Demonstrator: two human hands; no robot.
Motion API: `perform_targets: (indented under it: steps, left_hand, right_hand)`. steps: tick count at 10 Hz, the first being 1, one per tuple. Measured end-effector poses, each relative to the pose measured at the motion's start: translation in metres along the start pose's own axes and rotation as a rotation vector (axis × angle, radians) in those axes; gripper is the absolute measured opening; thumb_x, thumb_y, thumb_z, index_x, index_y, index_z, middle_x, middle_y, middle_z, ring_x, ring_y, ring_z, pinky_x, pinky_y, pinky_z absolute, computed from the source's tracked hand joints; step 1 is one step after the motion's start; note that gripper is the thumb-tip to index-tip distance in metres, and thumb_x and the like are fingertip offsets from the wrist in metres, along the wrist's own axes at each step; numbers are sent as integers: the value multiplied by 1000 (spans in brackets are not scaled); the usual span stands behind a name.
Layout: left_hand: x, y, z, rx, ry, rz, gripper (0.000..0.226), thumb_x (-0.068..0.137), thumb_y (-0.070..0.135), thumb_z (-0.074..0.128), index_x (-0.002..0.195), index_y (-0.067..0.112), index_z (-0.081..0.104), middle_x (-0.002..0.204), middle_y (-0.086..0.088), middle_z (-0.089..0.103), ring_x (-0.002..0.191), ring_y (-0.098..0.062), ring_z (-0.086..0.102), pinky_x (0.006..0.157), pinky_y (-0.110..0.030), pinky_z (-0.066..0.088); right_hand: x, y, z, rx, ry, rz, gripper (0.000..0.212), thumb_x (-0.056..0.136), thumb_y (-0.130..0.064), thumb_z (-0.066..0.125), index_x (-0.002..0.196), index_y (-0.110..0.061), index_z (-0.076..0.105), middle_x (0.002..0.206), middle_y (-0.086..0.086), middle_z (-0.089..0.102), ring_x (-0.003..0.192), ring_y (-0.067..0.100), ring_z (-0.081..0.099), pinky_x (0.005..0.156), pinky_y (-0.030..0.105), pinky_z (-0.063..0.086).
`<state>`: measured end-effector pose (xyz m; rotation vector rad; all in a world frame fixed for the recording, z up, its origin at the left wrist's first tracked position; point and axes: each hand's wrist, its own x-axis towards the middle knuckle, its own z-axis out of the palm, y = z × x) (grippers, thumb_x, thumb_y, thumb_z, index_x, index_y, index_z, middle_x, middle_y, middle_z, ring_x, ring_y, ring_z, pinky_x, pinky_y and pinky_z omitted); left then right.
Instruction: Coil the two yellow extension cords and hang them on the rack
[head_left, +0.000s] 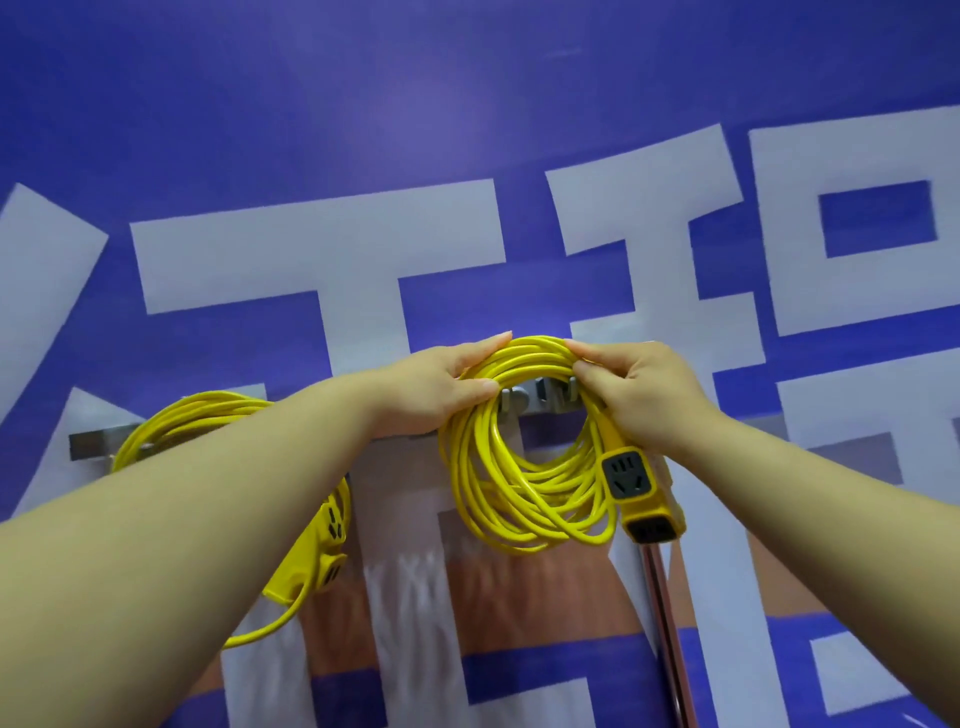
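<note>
Yellow coiled extension cord (519, 499) before grey metal rack (540, 399).
Left hand (434, 392), right hand (647, 397): each grip closed round coil top.

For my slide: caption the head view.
Left hand and right hand hold coiled yellow extension cord at grey metal rack; second yellow coil hangs beside.

Blue white-lettered banner (322, 104), reddish pole (664, 618)

Rack (88, 441) partly behind held cord (524, 358), 1 hung cord (171, 415) partly behind left forearm (208, 499), hooks (519, 397) seemingly blurred.
</note>
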<state>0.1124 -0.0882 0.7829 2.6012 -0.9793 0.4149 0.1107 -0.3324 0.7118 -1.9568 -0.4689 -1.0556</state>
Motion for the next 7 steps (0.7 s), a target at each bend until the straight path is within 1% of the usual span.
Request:
perform_targets:
  steps: [1, 2, 3, 4, 5, 6, 7]
  left_hand:
    - [-4, -1, 5, 19, 69, 0, 60, 103, 41, 49, 157, 42, 21, 155, 10, 42, 139, -13, 43, 115, -38, 38]
    - [-6, -7, 10, -22, 179, -29, 58, 101, 41, 54, 154, 38, 33, 149, 8, 50, 135, -15, 49, 110, -35, 43]
    - [-6, -9, 12, 18, 225, -48, 57, 99, 43, 56, 153, 36, 37, 148, 5, 51, 133, -18, 51, 107, -36, 46]
    - [-8, -5, 13, 103, 265, -54, 61, 98, 45, 57, 154, 34, 34, 154, 3, 44, 139, -21, 44, 110, -38, 41]
    - [-13, -1, 11, 129, 314, -51, 63, 98, 46, 57, 154, 32, 34, 157, 1, 41, 142, -21, 40, 113, -37, 36]
    - [-23, -1, 9, 211, 311, -48, 64, 97, 48, 57, 154, 31, 34, 158, 1, 40, 143, -20, 37, 114, -35, 33]
    - [-39, -5, 9, 304, 308, -46, 67, 96, 46, 59, 155, 29, 33, 154, -1, 45, 141, -21, 39, 110, -32, 32]
  right_hand:
    - [4, -7, -7, -35, -28, 24, 36, 96, -34, 63, 132, -36, 63, 121, -10, 70, 110, 10, 65, 94, 31, 54]
    - [7, -11, -10, -38, -58, 51, 42, 93, -32, 67, 135, -34, 60, 127, -6, 68, 113, 13, 64, 97, 41, 55]
    - [9, -14, -9, -89, -80, 46, 39, 95, -31, 65, 133, -32, 62, 128, -6, 67, 113, 14, 63, 96, 40, 55]
    - [9, -17, -9, -121, -83, 60, 41, 95, -34, 64, 136, -32, 59, 132, -5, 65, 117, 17, 61, 97, 42, 55]
    - [8, -23, -11, -175, -80, 70, 49, 94, -37, 66, 141, -31, 54, 138, -1, 60, 122, 19, 59, 98, 40, 54]
    - [4, -28, -10, -258, -85, 30, 56, 90, -42, 69, 142, -31, 51, 142, -3, 56, 128, 19, 55, 98, 36, 49]
    - [2, -40, -2, -326, -80, -30, 64, 87, -46, 70, 145, -30, 47, 145, -4, 53, 132, 21, 51, 99, 34, 45]
